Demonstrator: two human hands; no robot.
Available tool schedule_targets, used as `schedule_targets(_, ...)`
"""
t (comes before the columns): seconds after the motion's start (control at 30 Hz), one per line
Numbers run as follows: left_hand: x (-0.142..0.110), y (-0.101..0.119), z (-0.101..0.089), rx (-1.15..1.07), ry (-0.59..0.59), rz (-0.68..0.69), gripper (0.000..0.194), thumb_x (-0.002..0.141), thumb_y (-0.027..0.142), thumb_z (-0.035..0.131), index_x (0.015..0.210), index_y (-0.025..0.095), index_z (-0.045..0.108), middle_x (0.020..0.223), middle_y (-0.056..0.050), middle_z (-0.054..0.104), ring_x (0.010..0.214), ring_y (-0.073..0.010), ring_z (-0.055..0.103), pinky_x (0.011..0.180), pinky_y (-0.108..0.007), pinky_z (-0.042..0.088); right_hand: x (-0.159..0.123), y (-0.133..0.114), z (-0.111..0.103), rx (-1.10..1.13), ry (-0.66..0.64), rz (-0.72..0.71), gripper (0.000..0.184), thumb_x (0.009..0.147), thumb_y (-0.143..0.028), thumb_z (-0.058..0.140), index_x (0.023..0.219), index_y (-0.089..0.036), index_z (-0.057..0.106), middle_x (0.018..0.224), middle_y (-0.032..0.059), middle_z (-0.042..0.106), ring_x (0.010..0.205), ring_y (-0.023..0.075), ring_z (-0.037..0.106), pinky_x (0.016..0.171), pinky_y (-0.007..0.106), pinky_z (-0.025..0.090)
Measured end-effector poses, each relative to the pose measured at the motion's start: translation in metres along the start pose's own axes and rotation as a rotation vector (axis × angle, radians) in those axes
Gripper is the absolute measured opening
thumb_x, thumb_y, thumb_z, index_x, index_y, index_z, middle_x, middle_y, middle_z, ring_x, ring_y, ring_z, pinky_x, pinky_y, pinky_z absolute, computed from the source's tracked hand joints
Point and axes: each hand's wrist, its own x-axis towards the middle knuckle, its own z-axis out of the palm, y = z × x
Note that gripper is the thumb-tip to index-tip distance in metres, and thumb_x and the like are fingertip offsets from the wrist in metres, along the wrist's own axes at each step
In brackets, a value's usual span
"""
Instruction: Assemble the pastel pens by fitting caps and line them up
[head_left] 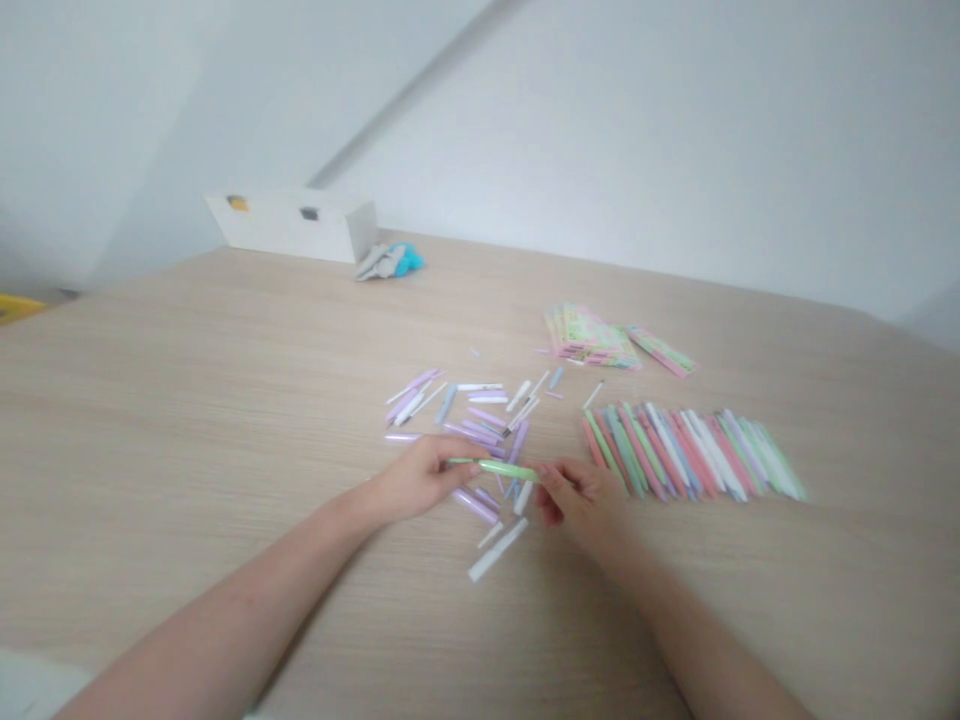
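Observation:
My left hand (424, 478) and my right hand (589, 498) are both closed on a light green pen (508, 469), one at each end. It is held nearly level above the table, and a thinner green section shows at my left fingers. Loose pen parts lie scattered beneath and beyond my hands, among them purple barrels (474, 506), white pieces (488, 387) and thin refills (519, 416). Right of my right hand, whole-looking pens (690, 455) in green, pink, white and blue lie side by side in a row.
A stack of pink and green printed packets (592, 338) lies behind the pens, with one packet (661, 350) angled beside it. Toward the back left stand a white box (289, 228) and a crumpled grey and blue bundle (391, 261). The wooden table (187, 400) meets a pale wall.

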Motion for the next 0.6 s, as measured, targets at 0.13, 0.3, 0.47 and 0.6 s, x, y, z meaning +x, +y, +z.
schedule_targets(0.13,0.000,-0.004,0.000,0.002,-0.009,-0.006,0.027,0.087,0.025,0.054,0.105,0.010,0.068,0.103,-0.011,0.070,0.092,-0.0206,0.064,0.085,-0.029,0.047,0.001,0.003,-0.001,-0.032,-0.037,-0.008,0.044,0.088,-0.047,0.045,0.057,-0.018,0.057,0.045,-0.0017,0.055,0.042,0.0097,0.052,0.044,0.020,0.039)
schedule_targets(0.3,0.001,-0.007,-0.003,-0.001,0.005,-0.023,0.028,0.087,0.027,0.054,0.105,0.011,0.068,0.104,-0.010,0.070,0.095,-0.0215,0.063,0.087,-0.031,0.046,0.001,0.009,-0.004,0.198,-0.089,-0.075,0.028,0.088,-0.044,0.048,0.101,-0.020,0.057,0.062,-0.0029,0.057,0.050,0.0107,0.053,0.047,0.021,0.041)
schedule_targets(0.47,0.002,-0.002,-0.007,-0.028,0.012,-0.033,0.029,0.088,0.026,0.054,0.108,0.012,0.068,0.108,-0.010,0.069,0.098,-0.0215,0.062,0.089,-0.031,0.046,0.004,0.015,-0.009,0.198,-0.016,-0.175,0.024,0.079,-0.029,0.062,0.101,-0.023,0.053,0.083,0.0012,0.062,0.072,0.0143,0.059,0.060,0.024,0.047)
schedule_targets(0.6,0.002,-0.003,-0.008,-0.019,0.015,-0.016,0.029,0.088,0.027,0.054,0.109,0.012,0.068,0.107,-0.010,0.070,0.098,-0.0215,0.062,0.088,-0.031,0.046,0.005,0.016,-0.011,0.048,0.049,-0.153,0.013,0.080,-0.030,0.061,0.089,-0.020,0.061,0.077,0.0015,0.063,0.066,0.0141,0.058,0.059,0.025,0.046)
